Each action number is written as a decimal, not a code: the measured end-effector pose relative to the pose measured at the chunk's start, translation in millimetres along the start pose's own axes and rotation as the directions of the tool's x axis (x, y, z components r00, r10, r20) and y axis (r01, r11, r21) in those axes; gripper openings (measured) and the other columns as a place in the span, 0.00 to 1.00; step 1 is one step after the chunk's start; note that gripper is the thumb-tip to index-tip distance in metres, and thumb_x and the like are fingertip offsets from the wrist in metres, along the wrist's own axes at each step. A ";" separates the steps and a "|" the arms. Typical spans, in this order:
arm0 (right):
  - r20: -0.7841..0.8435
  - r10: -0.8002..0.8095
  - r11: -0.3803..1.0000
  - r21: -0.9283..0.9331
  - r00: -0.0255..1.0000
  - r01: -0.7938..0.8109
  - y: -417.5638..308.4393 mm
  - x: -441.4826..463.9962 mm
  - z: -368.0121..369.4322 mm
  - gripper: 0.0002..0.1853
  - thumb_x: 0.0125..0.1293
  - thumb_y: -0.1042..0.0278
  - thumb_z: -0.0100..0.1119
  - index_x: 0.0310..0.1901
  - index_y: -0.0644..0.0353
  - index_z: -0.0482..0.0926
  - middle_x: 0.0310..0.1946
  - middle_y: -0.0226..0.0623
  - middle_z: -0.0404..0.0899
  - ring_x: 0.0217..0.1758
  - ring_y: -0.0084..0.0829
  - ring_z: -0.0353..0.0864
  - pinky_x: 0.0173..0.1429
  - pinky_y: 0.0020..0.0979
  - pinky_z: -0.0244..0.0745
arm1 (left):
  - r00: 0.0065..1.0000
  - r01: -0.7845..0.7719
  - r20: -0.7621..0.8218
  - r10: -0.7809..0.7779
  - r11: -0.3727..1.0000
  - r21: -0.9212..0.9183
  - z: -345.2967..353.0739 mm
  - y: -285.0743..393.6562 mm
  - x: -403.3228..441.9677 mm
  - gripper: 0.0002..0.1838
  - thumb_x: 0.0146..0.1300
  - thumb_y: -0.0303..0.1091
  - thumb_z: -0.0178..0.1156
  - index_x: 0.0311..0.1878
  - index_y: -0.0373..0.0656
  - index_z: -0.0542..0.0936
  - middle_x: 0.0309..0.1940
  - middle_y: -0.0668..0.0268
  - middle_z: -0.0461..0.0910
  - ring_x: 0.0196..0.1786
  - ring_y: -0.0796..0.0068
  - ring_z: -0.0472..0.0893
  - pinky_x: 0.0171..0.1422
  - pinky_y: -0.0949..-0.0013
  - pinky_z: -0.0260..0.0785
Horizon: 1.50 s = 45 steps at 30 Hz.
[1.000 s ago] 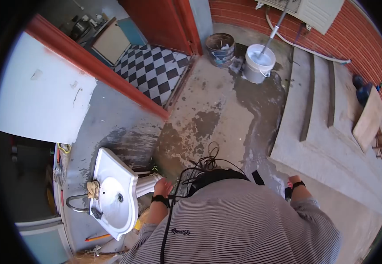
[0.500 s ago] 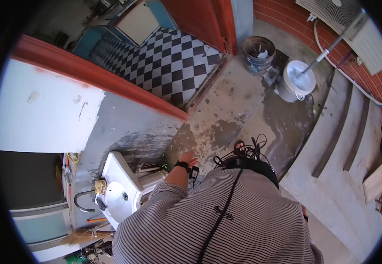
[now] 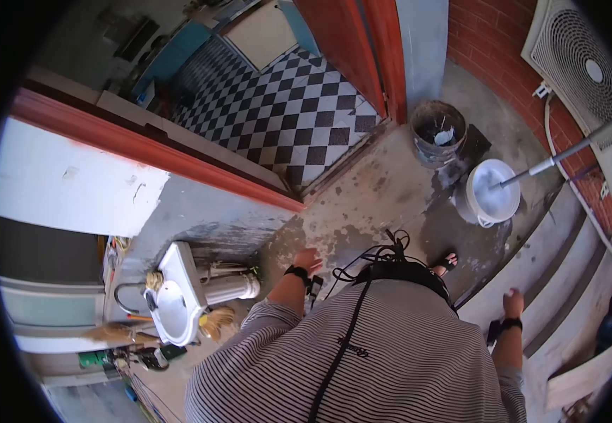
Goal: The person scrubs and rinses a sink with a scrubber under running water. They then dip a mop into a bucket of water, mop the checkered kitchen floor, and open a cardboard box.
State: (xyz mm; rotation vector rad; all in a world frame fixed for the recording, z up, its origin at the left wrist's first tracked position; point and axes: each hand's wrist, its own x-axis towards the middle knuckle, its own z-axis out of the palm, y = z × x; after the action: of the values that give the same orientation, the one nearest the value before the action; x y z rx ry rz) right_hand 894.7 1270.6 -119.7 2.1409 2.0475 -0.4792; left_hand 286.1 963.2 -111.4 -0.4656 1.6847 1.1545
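Note:
My left hand [image 3: 308,261] hangs beside my body, a dark band at its wrist. Its fingers are loosely apart and hold nothing; the white sink [image 3: 192,278] stands to its left. Over by the steps is my right hand [image 3: 513,303], fingers curled in, with no object showing in it. Ahead, a white bucket [image 3: 471,201] contains cloudy liquid, and a long grey pole [image 3: 556,159] leans out of it. Neither hand touches the bucket or pole. The pole's lower end is hidden in the liquid.
Behind the white bucket stands a dark, stained bucket [image 3: 434,156]. A red-framed doorway [image 3: 373,63] opens onto a checkered floor [image 3: 285,106]. Curved concrete steps [image 3: 531,264] run along the right, below an air-conditioner unit [image 3: 580,60]. Wet patches mark the concrete [image 3: 351,240]. A straw broom [image 3: 218,323] is near the sink.
My view has shifted forward, and the buckets appear nearer and lower. My right hand has come into sight at the right. A foot shows farther right than before.

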 end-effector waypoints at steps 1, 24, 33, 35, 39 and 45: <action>0.036 0.008 0.999 -0.043 0.999 -0.007 -30.0 33.6 -45.1 0.20 0.48 0.63 0.59 0.46 0.55 0.73 0.45 0.41 0.74 0.50 0.41 0.72 0.53 0.40 0.68 | 0.991 0.040 -0.126 -0.045 0.998 -0.039 7.2 -11.4 -16.8 0.18 0.60 0.40 0.51 0.53 0.48 0.65 0.43 0.61 0.68 0.48 0.64 0.74 0.42 0.57 0.70; -0.217 -0.584 0.635 -0.723 0.782 0.274 -113.9 401.5 -260.1 0.19 0.60 0.61 0.39 0.51 0.53 0.71 0.60 0.42 0.61 0.68 0.40 0.50 0.70 0.46 0.35 | 0.950 0.077 -0.308 -0.047 0.993 0.086 111.0 -72.5 -136.0 0.15 0.58 0.39 0.51 0.46 0.43 0.66 0.27 0.61 0.62 0.34 0.60 0.76 0.28 0.57 0.71; 0.118 -0.163 0.536 -0.823 0.980 0.189 -124.8 379.1 -276.4 0.16 0.60 0.64 0.44 0.47 0.52 0.77 0.49 0.34 0.74 0.56 0.40 0.68 0.63 0.57 0.47 | 0.959 0.024 -0.278 0.050 0.966 0.258 177.7 21.2 -96.3 0.19 0.60 0.48 0.47 0.43 0.41 0.64 0.36 0.60 0.78 0.31 0.65 0.80 0.22 0.68 0.68; 0.047 0.042 0.803 -0.597 0.998 -0.006 -101.7 376.2 -240.0 0.13 0.57 0.63 0.50 0.43 0.51 0.79 0.42 0.31 0.79 0.42 0.36 0.78 0.47 0.52 0.67 | 0.960 0.065 -0.279 0.022 0.951 0.302 195.6 34.8 -105.9 0.20 0.60 0.48 0.47 0.45 0.42 0.63 0.37 0.60 0.78 0.32 0.65 0.80 0.22 0.69 0.68; 0.313 0.138 0.888 -0.460 0.940 0.023 -16.7 334.9 -161.9 0.18 0.61 0.62 0.43 0.52 0.51 0.73 0.54 0.36 0.70 0.58 0.35 0.68 0.56 0.43 0.65 | 0.974 0.068 -0.228 -0.009 0.966 0.251 212.7 46.5 -117.2 0.23 0.59 0.42 0.52 0.53 0.38 0.62 0.44 0.58 0.67 0.40 0.63 0.77 0.36 0.62 0.72; 0.090 0.102 0.782 -0.623 0.991 -0.024 82.1 275.4 -173.6 0.15 0.62 0.63 0.41 0.48 0.46 0.74 0.51 0.32 0.70 0.60 0.31 0.62 0.61 0.52 0.48 | 0.976 0.148 -0.191 -0.109 0.967 0.207 198.9 37.9 -93.4 0.23 0.59 0.42 0.51 0.53 0.38 0.61 0.42 0.60 0.67 0.39 0.65 0.77 0.33 0.64 0.72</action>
State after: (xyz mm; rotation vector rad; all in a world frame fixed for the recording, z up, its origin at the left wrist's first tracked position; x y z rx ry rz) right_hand 1005.1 1581.0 -55.0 1.7143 1.7269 0.0868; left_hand 399.6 1132.1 -20.1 -0.5426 1.8831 0.8393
